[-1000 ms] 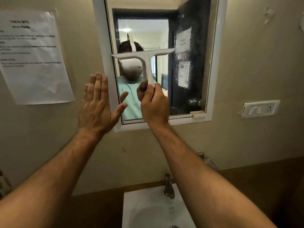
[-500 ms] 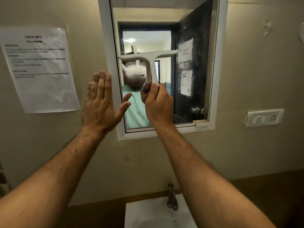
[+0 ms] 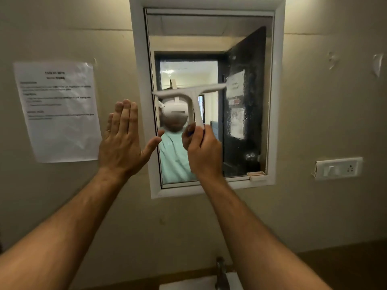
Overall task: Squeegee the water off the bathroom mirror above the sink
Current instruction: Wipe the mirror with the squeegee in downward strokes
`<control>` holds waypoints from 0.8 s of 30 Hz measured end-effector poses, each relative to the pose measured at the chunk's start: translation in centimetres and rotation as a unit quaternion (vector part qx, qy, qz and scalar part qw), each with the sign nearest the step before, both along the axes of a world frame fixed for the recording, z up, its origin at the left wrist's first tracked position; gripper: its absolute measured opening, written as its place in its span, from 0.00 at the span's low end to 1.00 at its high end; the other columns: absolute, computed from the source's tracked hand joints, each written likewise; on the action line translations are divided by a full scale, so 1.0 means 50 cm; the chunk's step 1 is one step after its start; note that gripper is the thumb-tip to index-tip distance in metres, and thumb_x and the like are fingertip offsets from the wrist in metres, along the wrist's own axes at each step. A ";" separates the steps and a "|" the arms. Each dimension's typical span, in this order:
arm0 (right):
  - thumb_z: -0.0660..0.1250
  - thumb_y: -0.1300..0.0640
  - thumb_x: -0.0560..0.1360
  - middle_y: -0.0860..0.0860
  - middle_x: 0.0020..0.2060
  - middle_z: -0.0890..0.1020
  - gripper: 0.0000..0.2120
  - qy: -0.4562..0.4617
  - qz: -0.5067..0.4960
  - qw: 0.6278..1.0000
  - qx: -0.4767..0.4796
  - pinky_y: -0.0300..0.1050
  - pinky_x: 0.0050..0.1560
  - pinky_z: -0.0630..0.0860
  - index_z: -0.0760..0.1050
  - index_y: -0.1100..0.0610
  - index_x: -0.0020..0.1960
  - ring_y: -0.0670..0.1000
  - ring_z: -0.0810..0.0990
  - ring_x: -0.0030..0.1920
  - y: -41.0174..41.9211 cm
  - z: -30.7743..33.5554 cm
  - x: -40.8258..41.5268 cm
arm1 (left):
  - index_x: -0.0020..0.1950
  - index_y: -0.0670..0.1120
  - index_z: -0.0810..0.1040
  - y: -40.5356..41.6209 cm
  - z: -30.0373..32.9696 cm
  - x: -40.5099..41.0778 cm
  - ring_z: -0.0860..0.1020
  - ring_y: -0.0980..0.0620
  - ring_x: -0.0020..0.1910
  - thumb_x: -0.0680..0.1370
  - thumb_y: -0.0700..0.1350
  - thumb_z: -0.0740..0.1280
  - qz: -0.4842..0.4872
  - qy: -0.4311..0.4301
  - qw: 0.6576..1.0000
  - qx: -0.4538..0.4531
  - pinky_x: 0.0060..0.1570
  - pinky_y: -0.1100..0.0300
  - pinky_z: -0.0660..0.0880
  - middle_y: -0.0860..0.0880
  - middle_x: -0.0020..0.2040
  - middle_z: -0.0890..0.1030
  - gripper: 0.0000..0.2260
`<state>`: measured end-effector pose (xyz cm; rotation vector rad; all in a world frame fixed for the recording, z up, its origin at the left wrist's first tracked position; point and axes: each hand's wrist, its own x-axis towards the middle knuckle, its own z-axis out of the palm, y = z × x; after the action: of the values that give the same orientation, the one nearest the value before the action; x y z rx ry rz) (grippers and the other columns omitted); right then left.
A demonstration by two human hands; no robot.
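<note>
The right hand [image 3: 204, 152] grips the white squeegee [image 3: 189, 95] mid-mirror [image 3: 247, 122], left hand [image 3: 123, 141] open-fingered on the wall; droplets right of the blade look unwiped.

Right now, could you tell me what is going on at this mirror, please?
A person is squeegeeing the mirror above the sink. The right hand grips the handle of a white squeegee, whose blade lies roughly level across the left half of the glass, about halfway up. The left hand is open and flat, beside the mirror's white frame, holding nothing. Water droplets cover the right side of the glass, so that part is not yet wiped.
</note>
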<state>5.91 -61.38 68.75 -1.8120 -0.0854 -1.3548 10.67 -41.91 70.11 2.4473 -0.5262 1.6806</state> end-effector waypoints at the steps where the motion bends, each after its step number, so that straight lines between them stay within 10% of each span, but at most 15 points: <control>1: 0.50 0.44 0.82 0.49 0.38 0.80 0.19 0.000 -0.002 1.000 0.002 0.55 0.41 0.78 0.74 0.53 0.53 0.54 0.81 0.40 0.003 0.034 0.002 | 0.84 0.40 0.46 -0.003 0.008 0.001 0.44 0.45 0.83 0.78 0.73 0.45 -0.001 -0.006 1.000 0.002 0.82 0.46 0.45 0.41 0.84 0.47 0.46; 4: 0.51 0.45 0.83 0.47 0.37 0.77 0.18 -0.033 0.019 0.999 0.011 0.43 0.35 0.72 0.74 0.55 0.53 0.48 0.78 0.37 0.008 0.086 0.013 | 0.83 0.41 0.45 -0.011 0.029 -0.001 0.44 0.45 0.83 0.79 0.73 0.45 -0.001 -0.020 1.000 0.005 0.82 0.46 0.46 0.42 0.84 0.45 0.45; 10: 0.49 0.43 0.82 0.49 0.39 0.80 0.19 0.020 -0.016 1.000 0.002 0.60 0.47 0.78 0.73 0.52 0.55 0.56 0.81 0.42 0.010 -0.004 0.019 | 0.83 0.40 0.47 -0.008 0.042 -0.004 0.44 0.45 0.83 0.79 0.71 0.48 0.005 -0.026 1.000 -0.002 0.82 0.47 0.45 0.41 0.84 0.46 0.45; 24: 0.51 0.47 0.84 0.50 0.38 0.80 0.16 -0.032 0.033 0.999 0.001 0.50 0.35 0.77 0.73 0.56 0.54 0.51 0.80 0.38 0.020 0.125 0.029 | 0.84 0.40 0.46 -0.010 0.072 0.029 0.43 0.45 0.83 0.79 0.73 0.47 0.010 -0.038 0.999 -0.005 0.82 0.47 0.46 0.42 0.84 0.46 0.45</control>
<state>7.35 -60.40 75.01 -1.7500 -0.1764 -1.3651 12.14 -42.43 73.71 2.3966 -0.5025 1.7850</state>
